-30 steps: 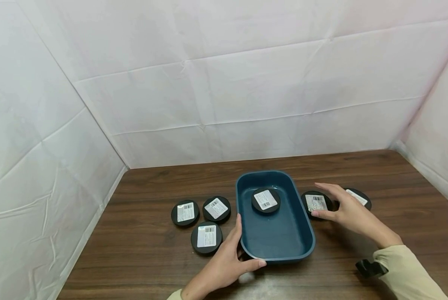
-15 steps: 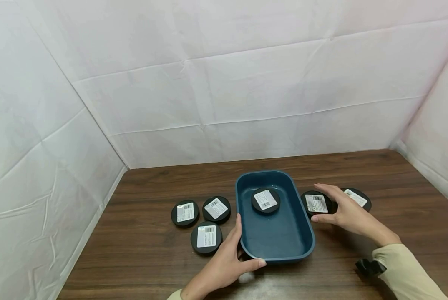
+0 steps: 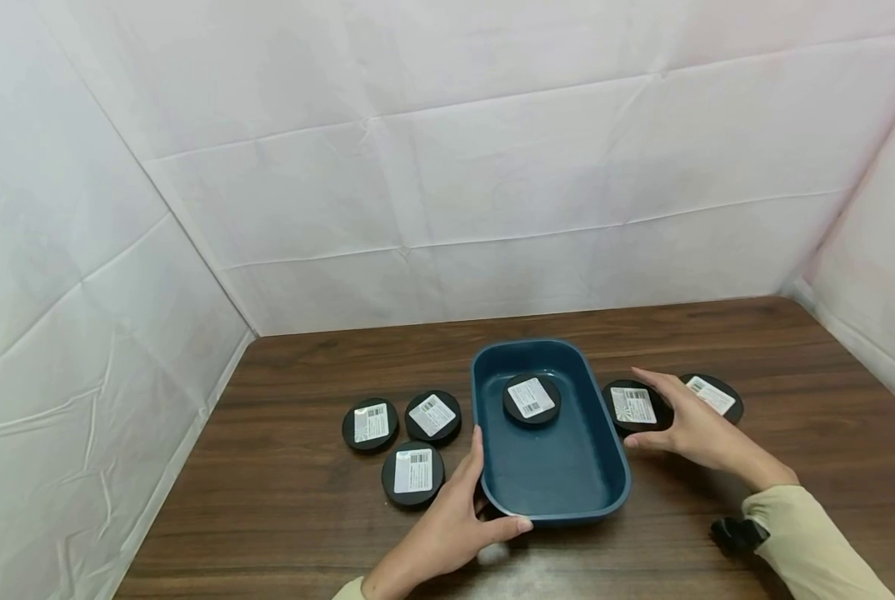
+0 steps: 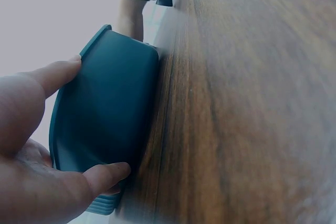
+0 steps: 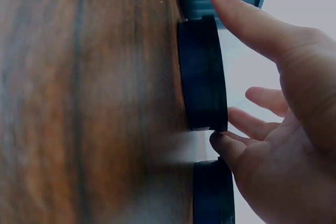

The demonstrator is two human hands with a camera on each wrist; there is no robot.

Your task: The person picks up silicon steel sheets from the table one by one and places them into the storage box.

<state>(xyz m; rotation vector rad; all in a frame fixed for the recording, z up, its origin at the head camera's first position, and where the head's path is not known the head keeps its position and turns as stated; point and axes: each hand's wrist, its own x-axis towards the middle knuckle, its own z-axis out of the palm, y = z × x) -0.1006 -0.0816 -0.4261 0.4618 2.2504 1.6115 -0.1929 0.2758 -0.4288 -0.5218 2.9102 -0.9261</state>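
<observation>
A blue rectangular plastic tray [image 3: 552,492] rests on the wooden table, a flat round black container [image 3: 515,417] with a barcode label inside it. My left hand [image 3: 447,521] holds the tray's near left corner, thumb at the front rim and fingers along the left side. In the left wrist view the thumb meets the rim of the tray [image 4: 110,103]. My right hand [image 3: 695,425] arches over another black container [image 3: 631,408] right of the tray, thumb and fingers spread around it. The right wrist view shows that container [image 5: 202,77] flat on the table, the fingertips beside its upper edge.
One more labelled black container [image 3: 717,393] lies farther right, partly behind the right hand. Left of the tray lie three others: a far left one [image 3: 371,425], a back one [image 3: 432,417] and a near one [image 3: 413,477]. A white cloth wall [image 3: 432,208] encloses the table.
My right thumb has shifted slightly toward me, off the container's label to its near edge. The left hand and tray hold their place.
</observation>
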